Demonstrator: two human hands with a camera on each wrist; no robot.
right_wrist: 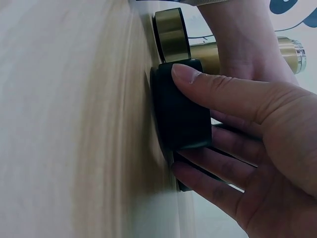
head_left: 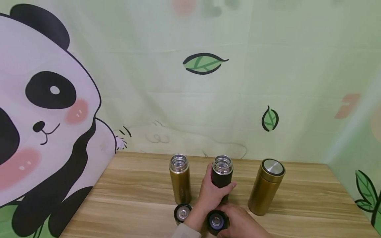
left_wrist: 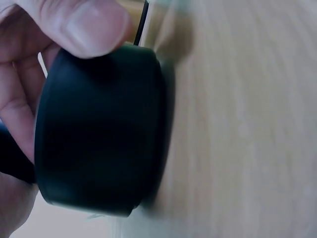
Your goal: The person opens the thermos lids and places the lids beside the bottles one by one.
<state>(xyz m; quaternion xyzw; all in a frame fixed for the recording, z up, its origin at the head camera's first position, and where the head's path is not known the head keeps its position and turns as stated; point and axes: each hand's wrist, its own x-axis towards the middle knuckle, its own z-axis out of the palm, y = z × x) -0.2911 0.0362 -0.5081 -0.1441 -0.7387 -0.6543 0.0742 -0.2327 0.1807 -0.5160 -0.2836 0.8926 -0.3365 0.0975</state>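
Observation:
An uncapped black thermos bottle (head_left: 221, 180) stands upright at the middle of the table, its steel mouth facing up. My left hand (head_left: 212, 189) grips its body, thumb round the front. Just in front of the bottle, my right hand (head_left: 239, 220) holds a black lid (head_left: 216, 220), hollow side up, close over the tabletop. In the right wrist view the thumb presses one side of the lid (right_wrist: 183, 114) while the fingers reach round the other. The left wrist view has the lid (left_wrist: 99, 129) large, with a thumb (left_wrist: 94, 29) on its edge.
Left of the black bottle stands an uncapped gold bottle (head_left: 181, 185). Its gold-sided lid (head_left: 182, 213) lies hollow side up beside my left forearm. A capped gold bottle (head_left: 266, 190) stands to the right. Behind the wooden table (head_left: 309, 198) hangs a panda-printed backdrop (head_left: 143, 82).

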